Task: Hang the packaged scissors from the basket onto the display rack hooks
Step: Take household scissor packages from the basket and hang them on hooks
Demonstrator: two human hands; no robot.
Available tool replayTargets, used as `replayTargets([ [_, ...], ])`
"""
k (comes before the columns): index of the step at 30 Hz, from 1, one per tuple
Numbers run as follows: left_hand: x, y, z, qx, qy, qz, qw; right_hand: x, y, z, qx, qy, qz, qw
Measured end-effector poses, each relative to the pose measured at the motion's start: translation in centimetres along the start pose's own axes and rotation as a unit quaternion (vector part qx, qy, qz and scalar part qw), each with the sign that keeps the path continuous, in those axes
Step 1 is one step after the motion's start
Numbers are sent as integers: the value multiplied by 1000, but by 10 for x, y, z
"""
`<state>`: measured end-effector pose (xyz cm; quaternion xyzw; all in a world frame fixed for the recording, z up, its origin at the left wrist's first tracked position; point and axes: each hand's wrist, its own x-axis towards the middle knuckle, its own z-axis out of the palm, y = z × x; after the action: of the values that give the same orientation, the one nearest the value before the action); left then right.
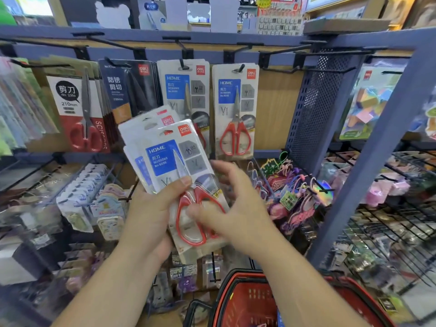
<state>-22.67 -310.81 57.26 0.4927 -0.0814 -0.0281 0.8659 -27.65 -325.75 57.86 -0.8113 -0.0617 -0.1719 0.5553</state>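
Centrally in the frame, a person's left hand (151, 213) grips a fanned stack of packaged scissors (151, 138). Its thumb presses across the front pack (169, 156), a white card with a blue label and red-handled scissors. From the lower right, the right hand (236, 208) pinches that front pack's lower right edge, thumb on the red handles, fingers curled behind. In the upper centre, two hooks on the blue display rack (141, 36) carry matching packs (233, 109). Just right of them a bare hook (306, 70) juts out. At the bottom edge, right of centre, sits a red basket (247, 300).
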Motion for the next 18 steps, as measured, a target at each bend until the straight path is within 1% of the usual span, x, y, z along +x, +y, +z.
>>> replayTargets([
  [2,-6,-5,2,-14,0,-24,1000,-15,8,10,3,-2,6,1000],
  [8,-24,-14,9,-38,4,-70,997,-36,14,17,65,74,30,995],
  [12,-28,-15,10,-67,0,-98,993,-43,12,15,169,86,51,981],
  [18,-31,-16,6,-54,4,-70,996,-41,16,19,300,135,65,942],
])
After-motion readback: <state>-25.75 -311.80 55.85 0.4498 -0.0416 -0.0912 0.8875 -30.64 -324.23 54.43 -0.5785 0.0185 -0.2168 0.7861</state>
